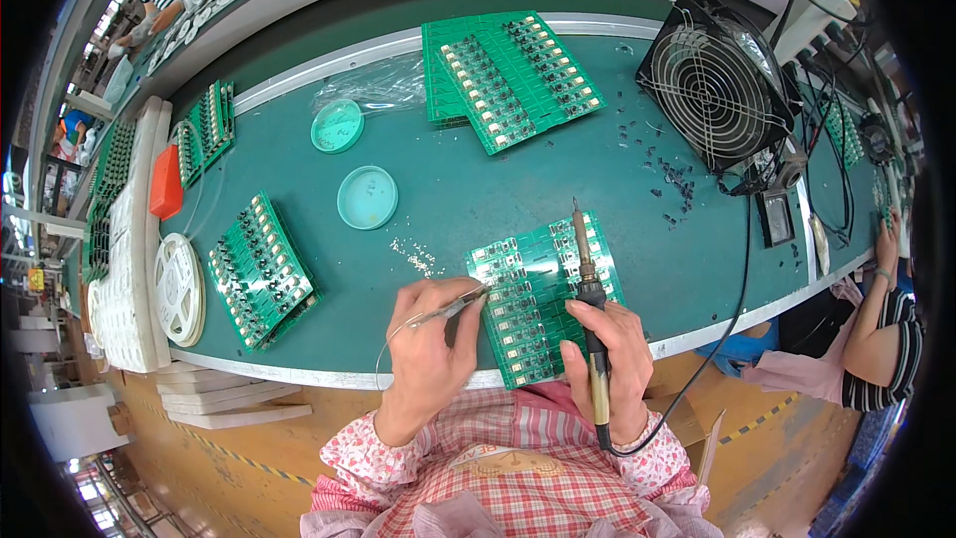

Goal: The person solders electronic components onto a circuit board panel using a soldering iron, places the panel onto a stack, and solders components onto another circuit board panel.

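Note:
A green circuit board panel with rows of small parts lies before me at the table's front edge. My right hand is closed round the handle of a soldering iron, its metal tip pointing away from me above the panel's right side. My left hand pinches metal tweezers, their points at the panel's left edge. A thin wire curves out from below the left hand. The fingers partly cover the tweezers, and whether their points grip anything is too small to tell.
Stacked panels stand at the back and left. Two round dishes sit left of centre, near scattered pale parts. Black bits lie before a fan. A white reel is far left; co-workers sit beyond both sides.

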{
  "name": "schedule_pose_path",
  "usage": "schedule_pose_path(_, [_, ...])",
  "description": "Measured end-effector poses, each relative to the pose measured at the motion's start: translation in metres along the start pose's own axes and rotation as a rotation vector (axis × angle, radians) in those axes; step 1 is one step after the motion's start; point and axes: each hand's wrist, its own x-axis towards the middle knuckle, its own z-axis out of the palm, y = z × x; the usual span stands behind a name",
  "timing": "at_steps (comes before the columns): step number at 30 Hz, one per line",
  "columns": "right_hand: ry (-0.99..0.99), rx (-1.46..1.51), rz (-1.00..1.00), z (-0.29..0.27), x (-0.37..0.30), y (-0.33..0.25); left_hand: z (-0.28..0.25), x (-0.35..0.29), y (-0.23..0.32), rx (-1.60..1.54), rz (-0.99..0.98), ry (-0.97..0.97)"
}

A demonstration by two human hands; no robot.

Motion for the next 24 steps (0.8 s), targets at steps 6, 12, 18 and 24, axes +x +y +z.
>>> schedule_pose_path(6, [-0.003,0.007,0.007,-0.0004,-0.0005,0.0003,-0.0013,0.0009,0.002,0.017,0.023,-0.009])
schedule_pose_path(12, [0.0,0.012,0.003,-0.0003,-0.0005,0.0016,0.0,0.0012,0.0009,0.015,0.018,-0.009])
schedule_pose_path(18, [0.009,0.031,-0.006,-0.0008,-0.0004,0.0008,-0.0012,0.0022,0.0015,0.028,0.038,-0.014])
schedule_pose_path(24, [0.02,0.036,-0.012,-0.0005,-0.0012,0.0014,-0.0049,0.0063,0.0041,0.033,0.058,-0.026])
